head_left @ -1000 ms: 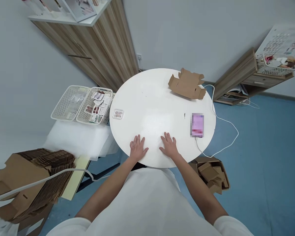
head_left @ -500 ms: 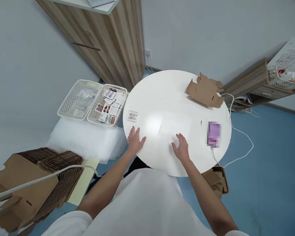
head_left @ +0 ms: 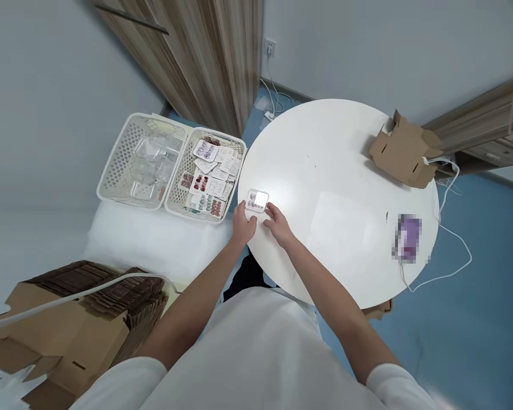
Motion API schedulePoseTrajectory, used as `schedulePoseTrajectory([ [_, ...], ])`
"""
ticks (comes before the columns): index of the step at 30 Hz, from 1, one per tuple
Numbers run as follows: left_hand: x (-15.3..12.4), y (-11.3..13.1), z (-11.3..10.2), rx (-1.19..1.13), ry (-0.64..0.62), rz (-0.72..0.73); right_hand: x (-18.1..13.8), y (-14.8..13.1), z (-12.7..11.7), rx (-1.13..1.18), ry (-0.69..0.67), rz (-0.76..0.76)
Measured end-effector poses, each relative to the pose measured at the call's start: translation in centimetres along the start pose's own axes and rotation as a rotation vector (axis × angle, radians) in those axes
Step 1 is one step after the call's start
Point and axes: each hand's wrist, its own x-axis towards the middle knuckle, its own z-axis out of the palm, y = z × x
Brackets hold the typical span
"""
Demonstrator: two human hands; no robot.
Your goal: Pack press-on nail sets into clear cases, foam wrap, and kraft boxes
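Observation:
A small clear plastic case (head_left: pixel 252 199) holding rows of press-on nails lies near the left rim of the round white table (head_left: pixel 337 250), with glare on its lid. My left hand (head_left: pixel 243 225) is at the case's lower left corner, thumb and index finger apart. From the right, my right hand (head_left: pixel 280 226) reaches the case's edge with curved, parted fingers. Whether the fingertips touch the case is hard to tell; neither hand has closed on it.
Left of the table, one white basket (head_left: pixel 177 165) holds cards of press-on nails, another basket (head_left: pixel 111 154) clear plastic packaging. Flattened cardboard boxes (head_left: pixel 98 330) are stacked lower left. An opened cardboard box (head_left: pixel 404 154) and a blurred purple object (head_left: pixel 410 234) with a white cable lie at the table's right.
My right hand has moved left across the table to the case, and my left hand has come up beside it. The camera view has shifted left and down.

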Motion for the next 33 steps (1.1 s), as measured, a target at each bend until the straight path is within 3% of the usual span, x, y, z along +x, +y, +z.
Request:
schedulePoseTrajectory([
  [5, -0.3, -0.1, 0.0, -0.095, -0.007, -0.017, -0.2, 0.7, -0.2, 0.006, 0.046, -0.019],
  [9, -2.0, 0.9, 1.1, -0.17, -0.042, 0.021, -2.1, 1.1, -2.4, -0.031, 0.106, -0.081],
  [16, -8.4, 4.0, 6.1, -0.213, -0.212, 0.061, -9.2, 2.6, -11.1, -0.135, 0.187, -0.192],
  [20, -12.6, 4.6, 10.0, -0.158, -0.349, 0.106, -13.8, 5.8, -16.5, -0.167, 0.23, -0.2],
  [23, -15.2, 4.1, 12.5, -0.105, -0.414, 0.107, -16.1, 8.7, -18.9, -0.169, 0.247, -0.197],
  [27, -17.0, 3.2, 14.4, -0.031, -0.418, 0.117, -17.0, 11.6, -19.8, -0.154, 0.253, -0.178],
  [33, -17.4, 2.9, 14.9, 0.124, -0.379, 0.173, -17.1, 12.6, -20.0, -0.289, 0.273, -0.22],
])
